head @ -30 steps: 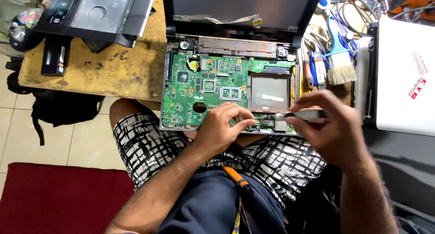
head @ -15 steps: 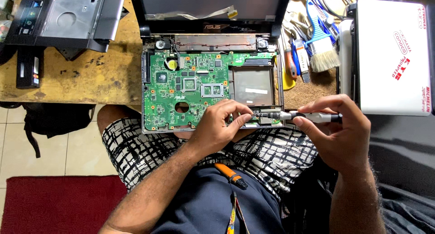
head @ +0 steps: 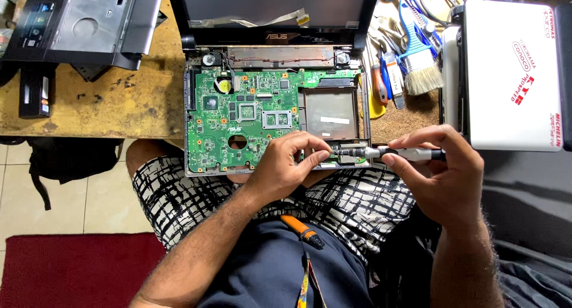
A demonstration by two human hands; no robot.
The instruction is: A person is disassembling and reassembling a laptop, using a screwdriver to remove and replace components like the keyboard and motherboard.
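An opened laptop (head: 196, 114) lies at the table's near edge, its green circuit board (head: 244, 120) exposed and its lid upright behind. My left hand (head: 289, 165) rests on the board's front right corner, fingertips pinching the tip end of a slim silver and black screwdriver (head: 387, 153). My right hand (head: 444, 174) grips the screwdriver's handle, holding it nearly level and pointing left at the board's front edge. The exact spot under the tip is hidden by my left fingers.
A white laptop (head: 512, 75) lies closed at right. Brushes and hand tools (head: 411, 57) crowd the gap beside it. Dismantled laptop parts (head: 83, 22) sit at the far left on the worn wooden table (head: 119, 105). An orange-handled tool (head: 301, 230) rests on my lap.
The view has shifted, so the laptop sits further left and up in frame. Both hands stay on the screwdriver at the board's front right corner, with only small shifts of the fingers.
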